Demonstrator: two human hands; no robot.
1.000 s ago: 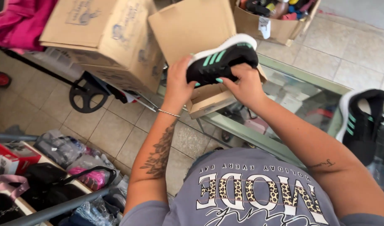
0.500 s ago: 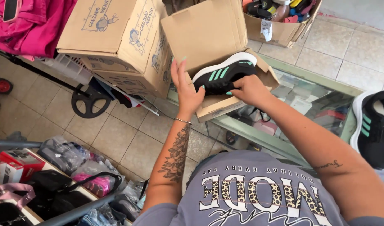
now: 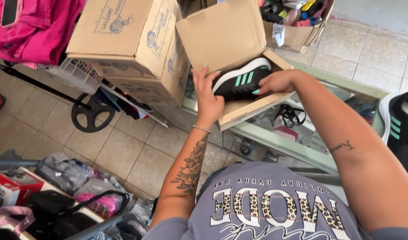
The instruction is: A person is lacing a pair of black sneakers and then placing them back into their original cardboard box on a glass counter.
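A black sneaker with green stripes and a white sole [image 3: 240, 81] lies inside an open cardboard shoebox [image 3: 228, 40] on a glass counter. My right hand [image 3: 277, 82] grips the sneaker's near end from the right. My left hand [image 3: 207, 98] presses against the sneaker's left end at the box's front wall, fingers spread upward. The box lid stands open behind the shoe.
A matching black sneaker [image 3: 399, 129] rests on the glass counter [image 3: 346, 91] at the right edge. Stacked cardboard cartons [image 3: 132, 44] stand left of the shoebox. Another box of mixed items [image 3: 297, 20] sits behind. Pink clothes [image 3: 32, 26], a cart wheel [image 3: 90, 113] and bagged goods [image 3: 66, 186] lie left.
The sneaker, held up above the box a second ago, has been lowered into the shoebox. Both hands followed it down and still rest on it.
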